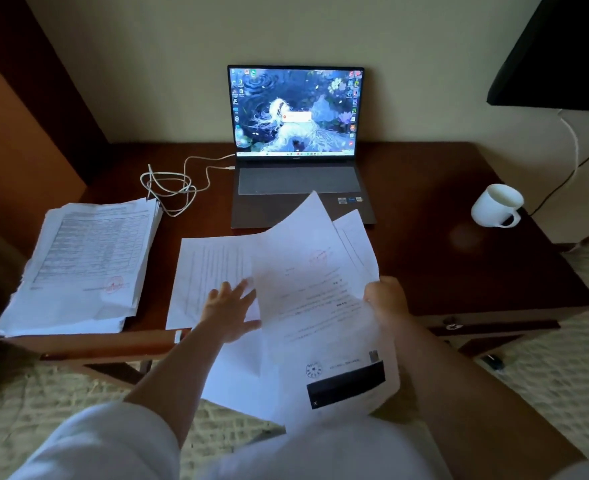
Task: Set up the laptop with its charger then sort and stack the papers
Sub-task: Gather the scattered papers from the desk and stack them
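Observation:
An open laptop (300,181) stands at the back of the dark wooden desk (459,265), its screen lit. A white charger cable (175,187) runs in loops from the laptop's left side. A thick stack of printed papers (85,261) lies at the left, overhanging the desk edge. My right hand (386,297) grips a few raised sheets (317,306) by their right edge. My left hand (230,306) lies flat with straight fingers on a loose sheet (206,268) on the desk in front of the laptop. More sheets hang over the front edge.
A white mug (497,206) lies tilted at the right of the desk. A dark screen (563,46) hangs on the wall at the upper right, with cables below it. A wooden panel (16,140) borders the left. A pale patterned carpet (546,358) covers the floor.

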Demonstrator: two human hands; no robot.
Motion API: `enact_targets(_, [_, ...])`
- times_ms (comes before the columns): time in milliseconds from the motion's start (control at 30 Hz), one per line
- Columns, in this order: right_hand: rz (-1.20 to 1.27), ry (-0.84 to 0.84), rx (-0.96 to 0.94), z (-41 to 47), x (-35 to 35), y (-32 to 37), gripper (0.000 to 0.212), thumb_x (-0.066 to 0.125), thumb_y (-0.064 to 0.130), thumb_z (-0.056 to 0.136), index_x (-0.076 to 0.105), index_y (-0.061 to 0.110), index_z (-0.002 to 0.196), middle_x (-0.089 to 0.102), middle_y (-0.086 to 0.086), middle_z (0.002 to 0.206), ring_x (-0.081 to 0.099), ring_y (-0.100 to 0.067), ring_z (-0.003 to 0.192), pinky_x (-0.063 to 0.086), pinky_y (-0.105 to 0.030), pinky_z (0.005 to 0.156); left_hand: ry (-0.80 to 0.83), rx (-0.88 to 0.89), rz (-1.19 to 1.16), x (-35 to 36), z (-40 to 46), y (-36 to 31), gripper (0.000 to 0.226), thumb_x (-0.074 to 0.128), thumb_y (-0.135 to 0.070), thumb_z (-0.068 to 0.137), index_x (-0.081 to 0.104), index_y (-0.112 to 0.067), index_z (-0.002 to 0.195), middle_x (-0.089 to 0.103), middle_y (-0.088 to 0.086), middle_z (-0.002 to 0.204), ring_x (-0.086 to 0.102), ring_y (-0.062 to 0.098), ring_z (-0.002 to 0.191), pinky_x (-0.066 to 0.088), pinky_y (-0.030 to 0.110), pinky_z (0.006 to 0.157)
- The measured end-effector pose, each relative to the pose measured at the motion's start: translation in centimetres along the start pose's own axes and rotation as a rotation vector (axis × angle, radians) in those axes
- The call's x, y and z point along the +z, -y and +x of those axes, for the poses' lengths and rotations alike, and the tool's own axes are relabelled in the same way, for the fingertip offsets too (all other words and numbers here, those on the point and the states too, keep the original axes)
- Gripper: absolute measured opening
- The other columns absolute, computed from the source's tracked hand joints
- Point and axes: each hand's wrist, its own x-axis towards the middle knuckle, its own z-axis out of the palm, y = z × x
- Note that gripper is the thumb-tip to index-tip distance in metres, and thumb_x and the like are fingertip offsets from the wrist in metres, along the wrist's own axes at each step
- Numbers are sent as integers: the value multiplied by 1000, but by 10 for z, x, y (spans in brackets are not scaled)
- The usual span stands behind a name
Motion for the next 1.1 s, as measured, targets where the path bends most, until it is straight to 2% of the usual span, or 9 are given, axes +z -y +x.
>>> enact_targets(133, [45,0,-30,4,-14,-9,32,46,0,80,69,5,102,65,-8,88,61,-28,79,47,-29,62,-17,-22,-106,0,-3,-14,89,49,-75,77,22,-29,148,17,-1,156,13,26,143,12,59,113])
enact_targets(300, [223,1,-32,11,-23,-4,26,45,-3,78,63,14,87,59,-5,77,54,-21,63,36,-21,51,88,-22,-24,1,-8,-28,105,54,-76,72,-2,-35,151,1,9,158,8,32,143,31,47,108])
enact_targets(400, [292,-19,-29,21,-28,3,22,47,-1,77,62,12,86,59,-5,77,55,-24,69,38,-22,52,111,-58,35,-1,-6,-34,110,55,-77,70,-9,-37,150,-4,4,159,15,32,140,36,46,102])
enact_targets(667, [384,52,-122,45,-12,19,29,51,-2,84,64,14,105,64,0,100,62,-17,87,48,-23,61,128,-215,-176,-19,19,-35,82,26,-77,84,7,-34,151,-1,-3,158,22,32,136,43,47,101])
enact_targets(767, [307,-15,-178,65,-4,35,33,52,3,86,66,13,114,66,-3,111,63,-20,98,54,-30,73,106,-312,-323,-28,26,-38,66,22,-67,91,17,-36,149,7,-4,157,25,32,134,45,46,101])
enact_targets(867, [69,-82,-259,87,2,50,40,52,8,84,59,17,122,64,-8,121,60,-30,109,53,-44,89,-2,-363,-480,-37,31,-39,50,38,-50,97,40,-29,143,28,1,152,37,29,128,47,40,98])
enact_targets(933, [-242,-185,-357,93,9,47,59,59,11,81,42,19,137,53,-10,132,51,-32,118,47,-47,95,-131,-450,-685,-43,36,-38,33,51,-35,96,65,-15,117,56,9,128,54,26,109,50,35,88])
enact_targets(1000, [-454,-311,-433,91,15,37,79,67,16,79,26,19,146,34,-14,144,35,-32,129,38,-45,104,-160,-543,-773,-47,39,-36,24,55,-27,93,70,-8,91,64,10,102,60,26,90,50,32,76])
enact_targets(1100, [-652,-191,-518,87,23,23,68,66,29,82,34,21,141,34,-13,144,35,-31,128,37,-42,103,-148,-654,-809,-50,44,-33,24,51,-19,91,64,-7,75,63,12,85,58,27,78,44,30,64])
